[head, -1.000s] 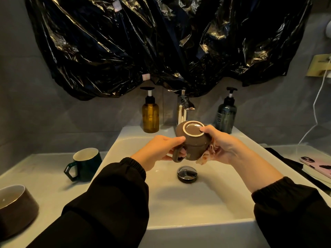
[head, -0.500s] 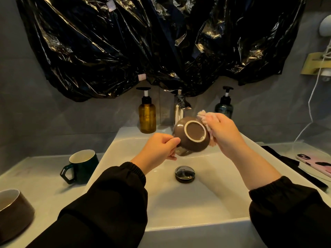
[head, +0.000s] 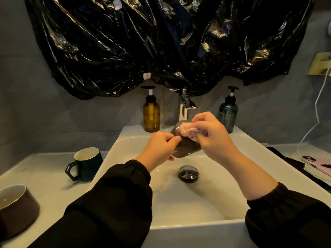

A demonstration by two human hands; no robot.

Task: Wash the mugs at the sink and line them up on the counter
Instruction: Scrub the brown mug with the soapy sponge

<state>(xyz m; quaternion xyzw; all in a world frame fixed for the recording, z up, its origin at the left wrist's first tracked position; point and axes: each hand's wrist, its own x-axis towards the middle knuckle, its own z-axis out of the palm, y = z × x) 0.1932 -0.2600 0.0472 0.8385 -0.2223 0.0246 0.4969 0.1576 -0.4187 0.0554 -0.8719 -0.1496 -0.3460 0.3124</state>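
Observation:
Over the white sink [head: 211,203] my left hand [head: 158,147] grips a brown mug [head: 186,147], tilted with its base away from me. My right hand [head: 213,138] pinches a pale pink cloth [head: 188,130] and presses it on the mug's upper side. A dark green mug [head: 87,163] with a light inside stands upright on the counter [head: 35,176] left of the sink. A brown bowl-shaped mug [head: 16,210] sits at the counter's near left edge.
A chrome tap [head: 183,108] rises behind the basin, with an amber pump bottle [head: 151,113] to its left and a dark pump bottle [head: 228,113] to its right. The drain plug [head: 188,173] sits mid-basin. A pink phone [head: 317,162] lies on the right counter.
The brown mug has turned so its base points away from me. My right hand with the cloth has moved from the mug's side onto its top.

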